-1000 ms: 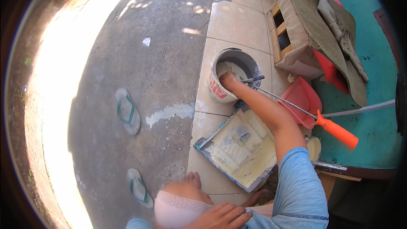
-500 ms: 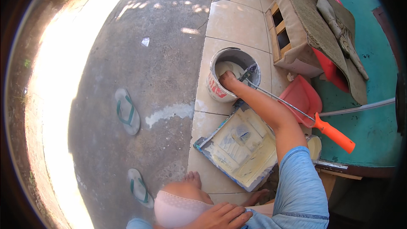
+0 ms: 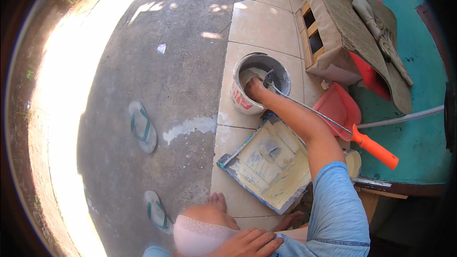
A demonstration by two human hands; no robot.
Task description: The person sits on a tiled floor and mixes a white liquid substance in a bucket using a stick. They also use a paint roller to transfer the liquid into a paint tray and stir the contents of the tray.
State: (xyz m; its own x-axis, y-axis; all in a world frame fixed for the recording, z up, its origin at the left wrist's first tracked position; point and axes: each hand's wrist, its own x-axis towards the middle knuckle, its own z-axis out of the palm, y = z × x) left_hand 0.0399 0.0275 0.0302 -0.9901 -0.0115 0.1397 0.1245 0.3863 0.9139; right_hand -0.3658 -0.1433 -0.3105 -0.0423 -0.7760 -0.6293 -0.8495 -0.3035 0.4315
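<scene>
My right hand (image 3: 255, 89) reaches down into a paint bucket (image 3: 245, 103) with pale paint inside. Its fingers look curled, but their tips and anything they hold are hidden. A paint roller (image 3: 328, 118) with an orange handle leans across the bucket's rim, its dark, paint-crusted end beside my right hand. The metal rod passes over my forearm, and the handle sticks out to the right. Below the bucket lies a paint tray (image 3: 266, 164) smeared with cream paint. My left hand (image 3: 254, 242) rests flat on my lap, fingers stretched out and holding nothing.
A red dustpan (image 3: 337, 109) lies right of the bucket. Beyond it stands a wooden crate (image 3: 312, 31) draped with a grey-brown mat (image 3: 354, 24). A small paint-smeared can (image 3: 352, 163) sits by my right elbow. Green-strapped flip-flops (image 3: 143, 126) lie on the concrete to the left.
The roller's dark end has shifted a little left and turned more upright at the bucket. My right hand has moved only slightly within it; my left hand has stayed put.
</scene>
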